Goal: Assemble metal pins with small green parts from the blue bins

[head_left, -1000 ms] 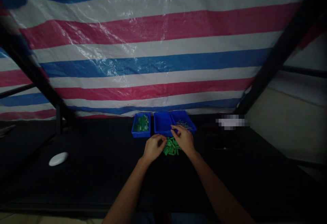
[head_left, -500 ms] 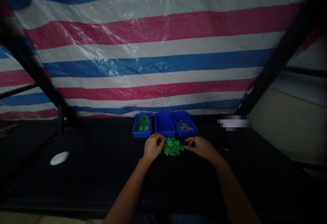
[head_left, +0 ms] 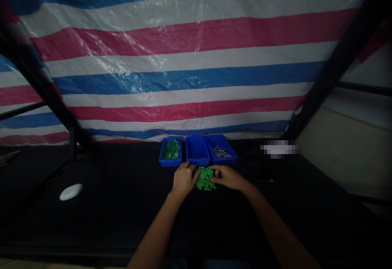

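A loose pile of small green strip-like pieces (head_left: pixel 205 178) lies on the black table between my hands. My left hand (head_left: pixel 183 178) rests along the pile's left edge, its thumb apart from the fingers and touching or nearly touching the pieces. From the right, my right hand (head_left: pixel 226 177) curves around the other edge, with a gap between thumb and forefinger. I see nothing held in either hand, though some fingertips are hard to make out in the dim light.
Behind the pile stand three blue trays: the left tray (head_left: pixel 170 164) with greenish translucent pieces, the middle tray (head_left: pixel 197 162) showing its bare bottom, the right tray (head_left: pixel 233 156) with thin metal pieces. A white oval object (head_left: pixel 71 192) lies left. A striped sheet (head_left: pixel 190 64) hangs behind.
My right hand has moved left, up against the pile, and the pile's right side is drawn in tighter. My left hand has stayed almost in place.
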Tool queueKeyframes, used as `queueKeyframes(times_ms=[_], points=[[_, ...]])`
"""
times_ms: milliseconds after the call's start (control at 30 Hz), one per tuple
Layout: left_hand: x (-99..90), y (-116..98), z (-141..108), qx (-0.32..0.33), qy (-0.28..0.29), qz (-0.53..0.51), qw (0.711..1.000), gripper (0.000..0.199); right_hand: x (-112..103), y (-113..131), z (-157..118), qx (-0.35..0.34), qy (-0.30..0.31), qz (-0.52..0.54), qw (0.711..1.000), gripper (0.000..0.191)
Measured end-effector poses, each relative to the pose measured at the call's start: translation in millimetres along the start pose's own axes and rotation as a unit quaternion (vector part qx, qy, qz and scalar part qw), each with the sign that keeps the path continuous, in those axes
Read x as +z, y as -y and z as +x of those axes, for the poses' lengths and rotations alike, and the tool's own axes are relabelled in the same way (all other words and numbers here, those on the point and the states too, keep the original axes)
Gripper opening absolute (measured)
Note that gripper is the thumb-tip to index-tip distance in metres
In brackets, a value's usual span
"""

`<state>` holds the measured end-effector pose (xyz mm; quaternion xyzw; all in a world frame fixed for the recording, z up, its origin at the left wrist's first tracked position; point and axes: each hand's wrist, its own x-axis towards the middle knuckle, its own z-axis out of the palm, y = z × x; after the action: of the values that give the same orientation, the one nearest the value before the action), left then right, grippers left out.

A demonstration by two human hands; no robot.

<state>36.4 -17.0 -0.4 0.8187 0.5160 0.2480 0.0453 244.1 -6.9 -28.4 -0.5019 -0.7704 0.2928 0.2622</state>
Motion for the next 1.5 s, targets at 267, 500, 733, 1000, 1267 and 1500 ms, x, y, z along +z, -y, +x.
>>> queueKeyframes(times_ms=[267,500,733,1000,1267,1500], points=[[1.4,-1.8,-0.9,0.031,0.012,0.010,0.999,0.036,-0.7,11.2,-3.2,-0.024,0.000,0.009,1.000,0.029],[0.9,-8.7,-2.8,0.051,0.018,0.029,0.998,0.041,-0.5,6.5,0.2,0.003,-0.031,-0.052,0.998,0.018],[0.3,-12.0,-3.8,0.042,0.011,0.032,0.999,0.043,-8.3,20.5,-3.5,-0.011,-0.054,-0.061,0.997,0.015],[0.5,-13.2,-3.2,0.062,0.013,0.032,0.998,0.042,-34.2,42.7,20.3,-0.056,-0.114,0.012,0.992,0.020],[-6.8,-14.7,0.4,0.044,-0.038,-0.102,0.993,0.030,-22.1,49.7,49.4,-0.090,-0.195,0.107,0.971,0.021],[-0.3,-7.4,15.8,-0.084,-0.114,-0.305,0.942,0.032,-4.0,49.0,45.3,-0.122,-0.226,0.123,0.959,0.022]])
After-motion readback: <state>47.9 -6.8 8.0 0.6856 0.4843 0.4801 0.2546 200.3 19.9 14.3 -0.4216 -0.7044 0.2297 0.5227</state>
